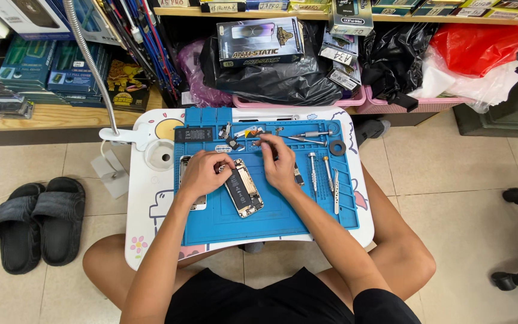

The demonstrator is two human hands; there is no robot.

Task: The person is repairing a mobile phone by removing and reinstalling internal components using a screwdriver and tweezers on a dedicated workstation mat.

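I see both of my hands down on the blue work mat (271,225), which covers most of the small white lap table (145,234) across my knees. The opened phone (244,192) lies tilted near the middle of the mat, its back shell up and a dark battery showing inside. My left hand (202,174) rests at the phone's upper left edge with the fingers curled down onto it; whether they pinch anything there I cannot tell, as the fingertips are too small to read. My right hand (280,162) sits just beside the phone's upper right corner, fingers bent inward toward its top end, and again I cannot tell whether they are closed on a tool or a part. A second, pale phone panel (188,180) lies partly under my left hand. To the right, screwdrivers (313,171) and tweezers (336,192) lie in a row on the mat, apart from the hands. Black slippers (37,222) stand on the floor to the left.
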